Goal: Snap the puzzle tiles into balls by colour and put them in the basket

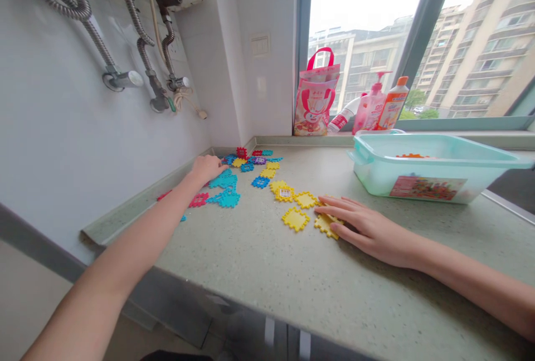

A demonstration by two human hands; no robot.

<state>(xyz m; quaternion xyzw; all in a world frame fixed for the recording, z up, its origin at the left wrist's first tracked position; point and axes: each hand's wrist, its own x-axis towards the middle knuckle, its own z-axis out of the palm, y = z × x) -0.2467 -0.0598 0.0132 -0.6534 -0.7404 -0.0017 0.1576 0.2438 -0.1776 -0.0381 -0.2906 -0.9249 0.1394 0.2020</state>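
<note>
My left hand [209, 167] reaches to the far left of the counter, over the edge of a spread of toothed plastic tiles. Its fingers point down, and whether they grip a tile is hidden. Beside it lie turquoise tiles [227, 199], red tiles [199, 200] and blue tiles [261, 182]. My right hand [368, 227] rests flat, fingers stretched out, on a yellow tile [325, 226] partly covered by them. Just left of that hand are another yellow tile [295, 219] and a yellow tile with a window pattern [285, 193].
A pale green plastic tub [426, 166] stands at the right, with an orange piece [412, 156] inside. On the windowsill are a pink bag [316, 99], a pink pump bottle [371, 106] and an orange-capped bottle [393, 103]. Metal pipes [144, 66] hang from the left wall.
</note>
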